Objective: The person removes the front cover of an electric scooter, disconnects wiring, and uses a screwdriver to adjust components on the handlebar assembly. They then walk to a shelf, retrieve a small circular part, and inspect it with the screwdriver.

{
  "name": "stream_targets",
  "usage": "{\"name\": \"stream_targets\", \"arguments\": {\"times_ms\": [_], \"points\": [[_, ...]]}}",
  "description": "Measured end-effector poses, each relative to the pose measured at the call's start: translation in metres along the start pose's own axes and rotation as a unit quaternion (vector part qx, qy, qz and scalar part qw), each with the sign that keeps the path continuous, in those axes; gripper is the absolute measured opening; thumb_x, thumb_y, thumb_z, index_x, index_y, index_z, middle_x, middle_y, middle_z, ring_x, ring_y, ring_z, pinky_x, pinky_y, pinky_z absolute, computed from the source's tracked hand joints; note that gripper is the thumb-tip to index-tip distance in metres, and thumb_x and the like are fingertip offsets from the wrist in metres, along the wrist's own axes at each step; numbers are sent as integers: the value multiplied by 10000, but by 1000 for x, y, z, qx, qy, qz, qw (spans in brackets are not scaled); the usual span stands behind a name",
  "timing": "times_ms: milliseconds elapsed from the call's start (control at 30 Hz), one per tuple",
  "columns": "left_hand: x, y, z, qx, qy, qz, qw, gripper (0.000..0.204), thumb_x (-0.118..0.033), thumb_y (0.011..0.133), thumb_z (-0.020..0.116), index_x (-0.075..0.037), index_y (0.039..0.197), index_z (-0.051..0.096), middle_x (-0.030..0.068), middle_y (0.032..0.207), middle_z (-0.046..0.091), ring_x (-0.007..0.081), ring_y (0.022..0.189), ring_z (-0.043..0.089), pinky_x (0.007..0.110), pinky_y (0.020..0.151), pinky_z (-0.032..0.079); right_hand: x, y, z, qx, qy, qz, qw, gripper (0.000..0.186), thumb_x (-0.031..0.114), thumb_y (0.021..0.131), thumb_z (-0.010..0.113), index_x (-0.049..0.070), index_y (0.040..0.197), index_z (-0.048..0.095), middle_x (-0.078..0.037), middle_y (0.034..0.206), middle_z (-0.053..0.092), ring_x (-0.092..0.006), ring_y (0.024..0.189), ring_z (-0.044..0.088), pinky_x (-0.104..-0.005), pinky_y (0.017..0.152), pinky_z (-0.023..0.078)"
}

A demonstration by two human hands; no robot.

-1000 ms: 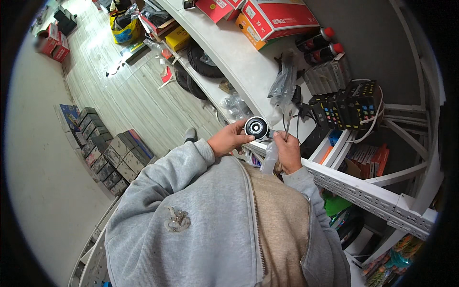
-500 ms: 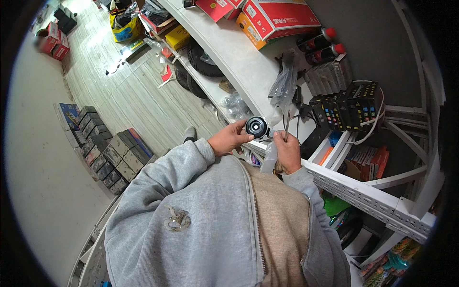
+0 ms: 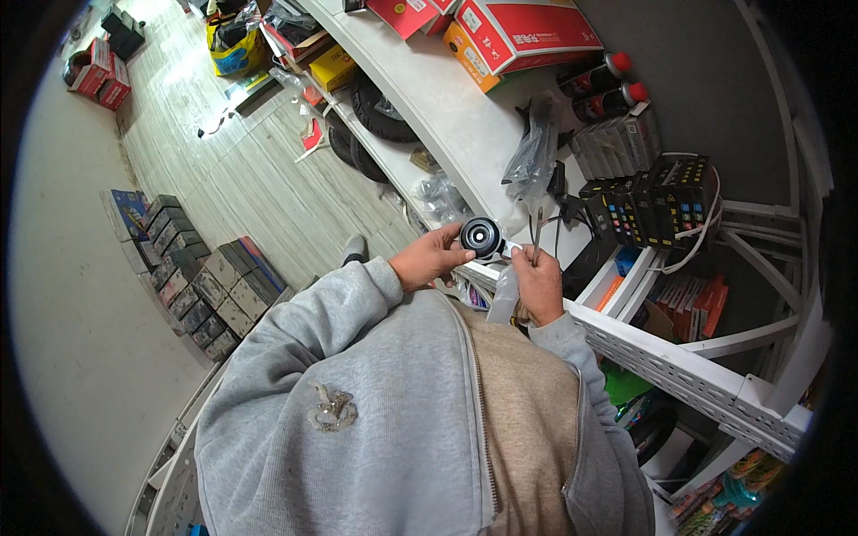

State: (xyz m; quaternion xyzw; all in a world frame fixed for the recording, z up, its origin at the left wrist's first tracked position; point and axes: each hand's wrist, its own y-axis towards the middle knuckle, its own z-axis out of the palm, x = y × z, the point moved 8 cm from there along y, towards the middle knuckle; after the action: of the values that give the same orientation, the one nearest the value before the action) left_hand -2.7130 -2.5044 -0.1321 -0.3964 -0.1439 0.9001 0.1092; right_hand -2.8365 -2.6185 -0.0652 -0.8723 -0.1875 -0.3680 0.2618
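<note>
A round black part [image 3: 481, 238] with a ringed, lens-like front and a bright centre faces up in front of my chest. My left hand [image 3: 430, 260] is closed around its left side, thumb along the lower rim. From its right side a short pale tab [image 3: 511, 248] reaches my right hand [image 3: 540, 288], whose thumb and fingers pinch that end. Thin dark leads [image 3: 537, 230] rise beside the right fingers; whether they are held cannot be told. A whitish translucent plastic piece [image 3: 504, 299] hangs below, against the right hand.
Ahead, a white shelf top [image 3: 465, 134] carries a clear plastic bag [image 3: 534, 152], red-capped cans [image 3: 603, 103], black boxes [image 3: 657, 201] and a red box [image 3: 532, 36]. Tyres [image 3: 380, 112] lie beneath it. A perforated white rail [image 3: 679, 366] runs at right. Stacked grey boxes [image 3: 223, 290] stand left.
The round black part has shifted very slightly right, and the pale tab shows more brightly. Both hands keep their grip almost in place.
</note>
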Motion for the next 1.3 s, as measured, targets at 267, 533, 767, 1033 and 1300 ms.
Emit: {"name": "stream_targets", "arguments": {"times_ms": [267, 533, 767, 1033, 1300], "points": [[-4, 3, -9, -15, -45, 41, 998, 566, -191, 945, 588, -63, 1439, 342, 31, 1048, 642, 95, 736, 594, 239, 528, 520, -12, -4, 16, 88, 29, 54, 994, 200, 166, 882, 649, -25, 823, 664, 33, 660, 558, -41, 609, 450, -243, 549, 384], [-4, 3, -15, -46, -117, 4, 992, 536, -253, 911, 648, -93, 1361, 406, -46, 672, 498, 59, 512, 403, 244, 475, 394, -12, -5, 19, 119, 75, 63, 988, 237, 206, 901, 642, -25, 928, 685, 2, 754, 649, -57, 655, 533, -246, 592, 427], [-31, -9, -21, -76, -106, 29, 991, 310, -249, 926, 622, -94, 1173, 516, -64, 652, 473, 43, 482, 363, 238, 461, 368, -23, -6, -21, 17, 432, 151, 889, 310, 316, 952, 564, 30, 1052, 631, -46, 762, 610, -135, 578, 555, -252, 482, 450], [-61, -26, -6, -86, 22, 84, 993, 264, -246, 935, 609, -51, 1113, 596, -20, 805, 597, 39, 532, 435, 220, 475, 417, -38, -17, -32, -30, 512, 177, 840, 192, 248, 936, 596, 60, 976, 601, -55, 780, 613, -133, 569, 549, -262, 430, 435], [-78, -30, 19, -81, 80, 115, 987, 372, -230, 936, 617, -21, 1229, 523, 26, 908, 619, 47, 589, 498, 202, 460, 437, -42, -28, -39, -82, 489, 137, 857, 166, 253, 956, 577, 101, 1018, 552, 7, 788, 546, -76, 501, 428, -264, 427, 432]]}}
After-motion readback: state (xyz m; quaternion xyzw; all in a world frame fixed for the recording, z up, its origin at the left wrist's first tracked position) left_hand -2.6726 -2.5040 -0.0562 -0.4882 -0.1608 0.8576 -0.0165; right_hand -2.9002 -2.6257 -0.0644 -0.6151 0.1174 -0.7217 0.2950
